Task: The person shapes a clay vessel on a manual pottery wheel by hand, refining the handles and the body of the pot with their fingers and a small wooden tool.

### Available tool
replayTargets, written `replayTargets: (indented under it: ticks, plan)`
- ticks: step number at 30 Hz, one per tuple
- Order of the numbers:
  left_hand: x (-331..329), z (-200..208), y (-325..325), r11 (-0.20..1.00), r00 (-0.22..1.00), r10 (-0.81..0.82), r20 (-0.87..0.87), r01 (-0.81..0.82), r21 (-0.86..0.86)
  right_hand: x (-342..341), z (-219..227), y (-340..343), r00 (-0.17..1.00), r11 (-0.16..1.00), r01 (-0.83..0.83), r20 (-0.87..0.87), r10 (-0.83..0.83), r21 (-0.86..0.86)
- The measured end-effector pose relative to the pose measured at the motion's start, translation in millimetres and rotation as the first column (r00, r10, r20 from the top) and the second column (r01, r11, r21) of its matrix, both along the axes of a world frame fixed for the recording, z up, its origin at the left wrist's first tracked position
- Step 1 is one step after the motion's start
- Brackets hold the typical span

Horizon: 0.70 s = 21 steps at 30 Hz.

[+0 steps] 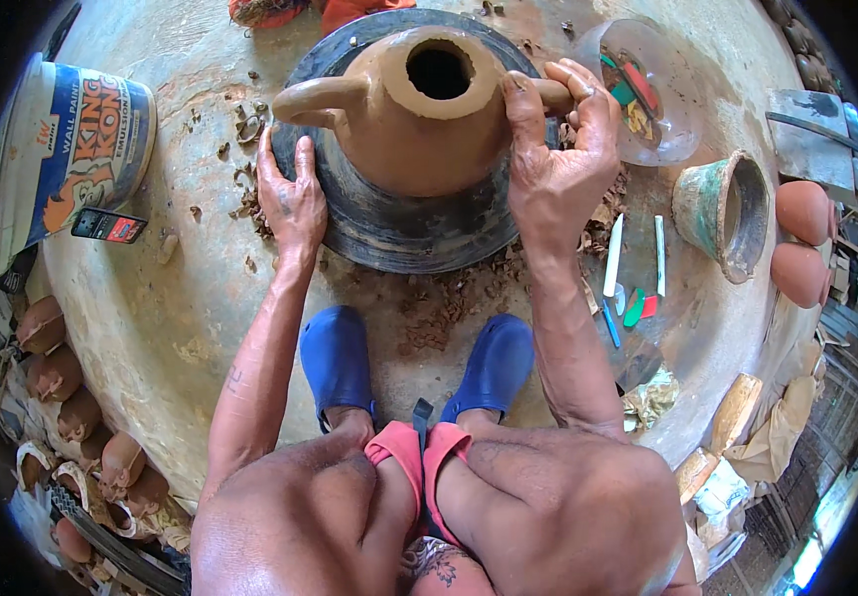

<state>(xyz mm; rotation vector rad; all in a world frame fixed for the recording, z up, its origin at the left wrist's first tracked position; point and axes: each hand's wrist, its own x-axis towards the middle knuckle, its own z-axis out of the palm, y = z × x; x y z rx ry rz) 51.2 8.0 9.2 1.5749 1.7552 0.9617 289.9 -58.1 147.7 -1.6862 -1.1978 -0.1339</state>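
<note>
A brown, wet-looking clay pot (419,149) with a round open mouth stands on a dark round potter's wheel (419,243). From its left side juts a thick, curved clay arm (320,97); a shorter clay stub (552,96) sticks out on the right. My right hand (570,149) pinches that stub, thumb on the near side against the pot and fingers curled over the outer end. At the wheel's left edge rests my left hand (293,194), holding nothing, its thumb and fingers apart below the curved arm.
Left stands a large paint bucket (101,139) with a dark phone-like device (108,225) beside it. On the right are a clear tub (682,134) of tools, a greenish pot (699,204), and slim white tools (614,256). Clay shavings (439,318) litter the floor; clay pots (801,273) line both sides.
</note>
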Motion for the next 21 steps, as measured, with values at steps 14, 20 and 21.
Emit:
replayTargets:
  ticks: [14,20,21]
  plan:
    - [6.6,3.8,-0.7,0.998,0.996,-0.017,0.087,0.022,-0.058,41.1,-6.8,-31.4,0.993,0.973,-0.114,0.052,0.106,0.199]
    - [7.0,-0.1,-1.6,0.999,0.998,-0.014,0.067,0.016,-0.031,18.7,-3.9,-5.7,0.991,0.995,-0.037,0.134,0.024,0.092]
    - [5.8,2.3,-0.9,1.000,0.999,-0.006,0.043,0.007,-0.027,19.8,-2.7,-8.5,0.991,0.995,-0.035,0.130,0.022,0.096]
